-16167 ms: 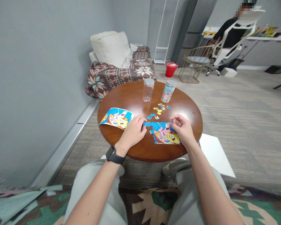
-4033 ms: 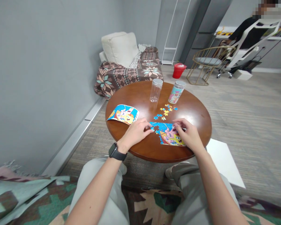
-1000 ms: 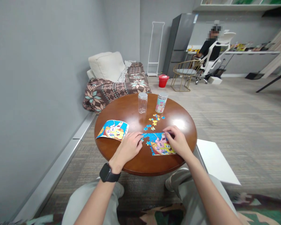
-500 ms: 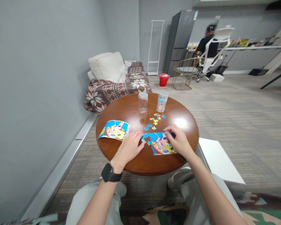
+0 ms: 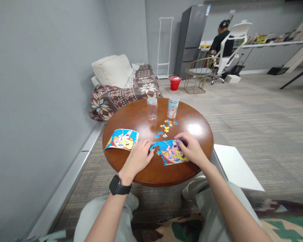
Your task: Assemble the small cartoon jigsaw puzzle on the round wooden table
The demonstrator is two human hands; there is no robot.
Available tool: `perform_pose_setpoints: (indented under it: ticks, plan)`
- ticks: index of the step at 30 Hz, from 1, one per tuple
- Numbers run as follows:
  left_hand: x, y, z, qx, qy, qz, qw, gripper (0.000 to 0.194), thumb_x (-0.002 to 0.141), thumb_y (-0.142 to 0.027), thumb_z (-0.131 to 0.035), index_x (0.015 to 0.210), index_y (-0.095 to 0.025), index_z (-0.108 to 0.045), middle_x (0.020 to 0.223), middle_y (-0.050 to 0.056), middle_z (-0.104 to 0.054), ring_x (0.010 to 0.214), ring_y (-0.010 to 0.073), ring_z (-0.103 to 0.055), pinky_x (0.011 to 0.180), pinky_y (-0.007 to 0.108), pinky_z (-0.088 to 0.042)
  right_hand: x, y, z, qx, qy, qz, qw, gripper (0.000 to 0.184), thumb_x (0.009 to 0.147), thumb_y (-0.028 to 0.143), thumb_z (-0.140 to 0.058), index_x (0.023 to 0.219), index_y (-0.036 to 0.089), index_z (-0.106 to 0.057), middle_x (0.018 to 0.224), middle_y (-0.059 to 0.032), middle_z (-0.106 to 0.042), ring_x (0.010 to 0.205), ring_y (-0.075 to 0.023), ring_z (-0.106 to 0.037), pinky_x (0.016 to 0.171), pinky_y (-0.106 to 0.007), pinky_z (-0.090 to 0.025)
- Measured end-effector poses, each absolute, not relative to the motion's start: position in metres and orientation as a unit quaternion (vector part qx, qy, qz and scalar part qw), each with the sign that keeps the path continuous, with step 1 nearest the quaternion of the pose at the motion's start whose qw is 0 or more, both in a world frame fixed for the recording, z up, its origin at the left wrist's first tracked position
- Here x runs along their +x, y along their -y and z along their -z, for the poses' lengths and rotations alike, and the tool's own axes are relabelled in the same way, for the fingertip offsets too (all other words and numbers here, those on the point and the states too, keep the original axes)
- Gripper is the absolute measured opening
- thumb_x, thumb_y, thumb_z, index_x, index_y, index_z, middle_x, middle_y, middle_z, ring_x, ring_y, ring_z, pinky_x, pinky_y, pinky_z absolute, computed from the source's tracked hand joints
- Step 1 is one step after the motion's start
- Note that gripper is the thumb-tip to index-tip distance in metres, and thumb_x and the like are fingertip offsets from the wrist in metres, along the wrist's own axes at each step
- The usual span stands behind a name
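Resting the left hand (image 5: 137, 156) palm-down on the round wooden table (image 5: 192, 117), with the grip loose and open, holding nothing, its fingertips (image 5: 149, 149) touching the left edge of the partly assembled cartoon jigsaw puzzle (image 5: 169, 153). Curling the right hand (image 5: 190, 149) over the puzzle's upper right edge, with the grip half closed and pressing down; impossible to tell whether any piece is pinched there. Lying flat near the table's front edge, the puzzle is sitting just right of a curled picture sheet (image 5: 121, 139). Scattering beyond it, loose blue and yellow puzzle pieces (image 5: 166, 127) are lying below a clear lidded jar (image 5: 152, 108) and a printed lidded jar (image 5: 173, 107).
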State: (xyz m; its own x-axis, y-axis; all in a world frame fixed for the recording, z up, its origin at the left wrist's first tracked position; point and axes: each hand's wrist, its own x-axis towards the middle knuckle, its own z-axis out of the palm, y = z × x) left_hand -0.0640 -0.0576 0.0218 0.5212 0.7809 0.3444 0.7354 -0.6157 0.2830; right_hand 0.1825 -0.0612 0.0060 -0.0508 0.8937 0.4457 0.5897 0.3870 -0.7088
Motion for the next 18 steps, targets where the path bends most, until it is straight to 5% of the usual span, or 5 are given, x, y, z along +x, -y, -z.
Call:
perform_pose_setpoints:
  ticks: [18]
  plan:
    - [-0.0634,0.0571,-0.0223,0.874,-0.428,-0.227,0.034,0.015,0.095,-0.023,-0.047,0.106,-0.018,-0.057,0.110,0.009,-0.064,0.103,0.0234,-0.061,0.092,0.041,-0.050,0.1827,0.0597,-0.0054,-0.527,0.704,-0.173,0.443,0.013,0.087,0.023,-0.053,0.091,0.023,-0.065,0.093,-0.0052,-0.067,0.091,-0.0217,-0.064,0.085,-0.038,-0.051]
